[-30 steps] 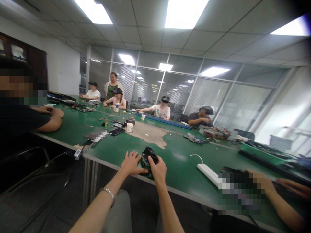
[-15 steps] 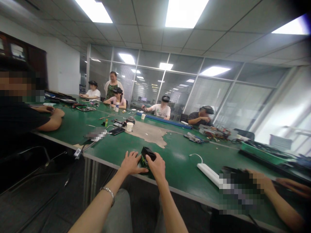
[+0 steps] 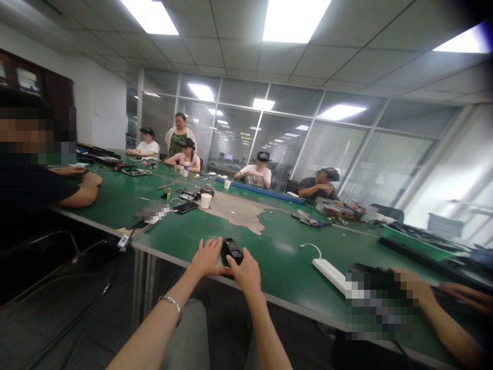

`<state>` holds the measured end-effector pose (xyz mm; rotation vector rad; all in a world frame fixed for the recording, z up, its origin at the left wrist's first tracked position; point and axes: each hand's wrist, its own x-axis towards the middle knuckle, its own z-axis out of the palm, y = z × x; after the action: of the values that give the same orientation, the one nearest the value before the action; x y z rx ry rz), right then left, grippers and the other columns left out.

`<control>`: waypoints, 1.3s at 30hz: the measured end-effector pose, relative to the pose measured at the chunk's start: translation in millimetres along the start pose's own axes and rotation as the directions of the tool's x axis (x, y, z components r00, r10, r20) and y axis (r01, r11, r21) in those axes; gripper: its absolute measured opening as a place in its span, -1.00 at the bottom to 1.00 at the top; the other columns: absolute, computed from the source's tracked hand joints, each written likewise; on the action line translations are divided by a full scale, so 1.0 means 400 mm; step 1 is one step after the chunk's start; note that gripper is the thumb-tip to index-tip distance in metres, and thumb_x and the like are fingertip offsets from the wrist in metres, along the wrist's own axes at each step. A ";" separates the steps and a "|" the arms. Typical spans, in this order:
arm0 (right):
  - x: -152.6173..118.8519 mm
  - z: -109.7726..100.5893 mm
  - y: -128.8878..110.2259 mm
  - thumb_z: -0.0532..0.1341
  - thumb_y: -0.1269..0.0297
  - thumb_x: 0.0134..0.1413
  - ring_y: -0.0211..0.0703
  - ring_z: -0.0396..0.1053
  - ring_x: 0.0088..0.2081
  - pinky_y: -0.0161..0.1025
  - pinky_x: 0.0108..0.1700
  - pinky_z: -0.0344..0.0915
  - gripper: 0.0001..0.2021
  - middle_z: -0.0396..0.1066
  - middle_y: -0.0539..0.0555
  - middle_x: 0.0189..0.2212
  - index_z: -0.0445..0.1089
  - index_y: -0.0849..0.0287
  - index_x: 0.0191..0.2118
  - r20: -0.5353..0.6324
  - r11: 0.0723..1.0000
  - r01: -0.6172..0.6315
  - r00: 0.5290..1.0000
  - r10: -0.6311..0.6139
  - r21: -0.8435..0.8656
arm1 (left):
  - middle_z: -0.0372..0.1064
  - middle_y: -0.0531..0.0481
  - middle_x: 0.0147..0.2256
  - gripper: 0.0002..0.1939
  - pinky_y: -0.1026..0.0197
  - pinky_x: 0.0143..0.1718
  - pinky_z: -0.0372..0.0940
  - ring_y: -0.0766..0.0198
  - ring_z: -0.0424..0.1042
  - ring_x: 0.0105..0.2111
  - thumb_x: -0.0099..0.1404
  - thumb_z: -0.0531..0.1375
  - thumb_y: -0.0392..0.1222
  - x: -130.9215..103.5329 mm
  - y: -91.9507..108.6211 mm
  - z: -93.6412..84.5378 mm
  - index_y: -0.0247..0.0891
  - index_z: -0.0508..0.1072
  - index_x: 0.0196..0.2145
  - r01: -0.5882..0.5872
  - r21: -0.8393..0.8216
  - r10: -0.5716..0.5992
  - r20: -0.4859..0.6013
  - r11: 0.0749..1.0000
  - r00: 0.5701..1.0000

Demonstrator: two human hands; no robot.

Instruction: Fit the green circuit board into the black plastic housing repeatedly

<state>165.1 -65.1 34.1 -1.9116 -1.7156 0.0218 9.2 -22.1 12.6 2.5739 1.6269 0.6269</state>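
Note:
Near the table's front edge stands a small black box-shaped device (image 3: 232,250), its top face carrying slots or openings too small to make out. My right hand (image 3: 247,272) grips it from the near right side, thumb on the near end and fingers along the far side, partly hidden. On the device's left is my left hand (image 3: 210,258), its fingers stretched out and its thumb reaching toward the near end. I cannot tell whether this hand touches the device. The green part seen earlier under the device is hidden now.
The green table (image 3: 281,280) has a bare brown patch (image 3: 234,213). A white power strip (image 3: 331,276) lies right, near a co-worker's hands. Paper cups (image 3: 205,201), a phone (image 3: 186,207) and a green basket (image 3: 419,244) of parts stand farther off. Several people sit around.
The black device, tilted up in my right hand before, now sits lower and flatter between my hands. My left hand has barely moved. Across the table, a person's arm has drawn in.

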 end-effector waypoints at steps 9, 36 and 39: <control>-0.012 0.012 -0.015 0.16 0.04 0.08 0.00 0.46 -0.15 -0.22 -0.15 0.27 -0.56 0.51 0.20 -0.22 0.36 0.17 0.03 -0.067 0.992 -0.051 0.996 0.059 0.113 | 0.06 -0.25 0.26 -0.03 -0.25 0.27 -0.22 -0.15 0.01 0.25 0.12 0.02 0.38 0.000 0.004 -0.005 -0.29 -0.02 0.32 0.008 0.026 -0.008 0.017 1.000 1.000; -0.024 0.031 0.139 0.09 -0.06 0.14 0.08 0.39 -0.10 -0.14 -0.08 0.23 -0.40 0.45 0.27 -0.14 0.24 0.24 0.19 -0.245 0.994 -0.100 0.964 0.106 0.034 | 0.06 -0.16 0.27 -0.03 -0.25 0.26 -0.25 -0.14 -0.04 0.27 0.07 -0.07 0.58 0.005 0.004 -0.005 -0.10 0.16 0.25 0.016 0.005 -0.016 0.040 1.000 0.999; -0.007 0.019 0.125 0.08 -0.09 0.13 0.06 0.43 -0.13 -0.16 -0.11 0.26 -0.41 0.48 0.26 -0.17 0.30 0.22 0.15 -0.233 0.970 -0.157 0.952 0.198 0.183 | 0.07 -0.15 0.26 -0.05 -0.26 0.26 -0.24 -0.14 -0.03 0.26 0.07 -0.07 0.57 0.004 0.001 -0.003 -0.08 0.17 0.24 0.005 0.000 -0.005 0.026 1.000 1.000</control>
<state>207.5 -65.9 6.0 -1.8547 -1.3308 -0.0108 9.8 -21.2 14.5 2.5666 1.6251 0.5906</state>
